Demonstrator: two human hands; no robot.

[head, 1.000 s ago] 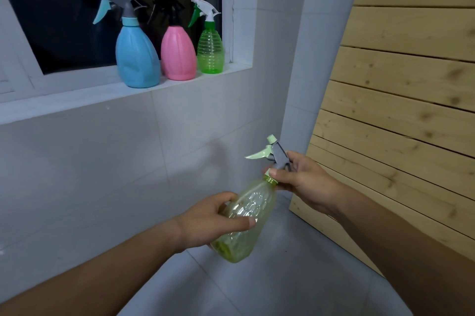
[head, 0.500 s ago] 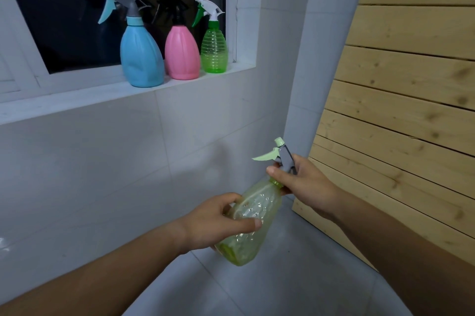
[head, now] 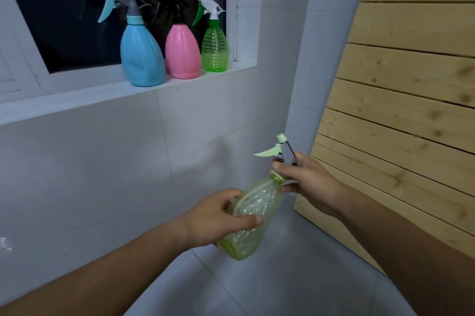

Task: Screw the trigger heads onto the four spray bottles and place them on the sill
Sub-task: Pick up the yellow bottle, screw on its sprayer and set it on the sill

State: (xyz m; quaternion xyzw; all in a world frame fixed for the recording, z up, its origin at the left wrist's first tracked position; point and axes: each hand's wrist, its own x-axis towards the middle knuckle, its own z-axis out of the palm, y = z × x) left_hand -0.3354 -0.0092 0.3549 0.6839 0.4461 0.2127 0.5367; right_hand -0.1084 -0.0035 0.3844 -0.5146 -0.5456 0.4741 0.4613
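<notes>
A clear yellow-green spray bottle [head: 253,209] is tilted in front of me, below the sill. My left hand [head: 218,218] wraps its body. My right hand [head: 305,182] grips the grey and pale green trigger head [head: 279,151] at the bottle's neck. On the white sill [head: 77,100] stand three bottles with heads on: a blue one [head: 141,56], a pink one [head: 182,51] with a black head, and a small green ribbed one [head: 214,48] at the right end.
A dark window [head: 77,7] sits behind the sill. White tiled wall runs below it, with a white corner column [head: 316,58] to the right. A pale wooden slat panel [head: 411,110] leans at the right. Grey floor tiles [head: 282,277] lie below.
My right hand has shifted its grip around the trigger head, which now points more upright. The bottle stays in my left hand. The view has moved slightly.
</notes>
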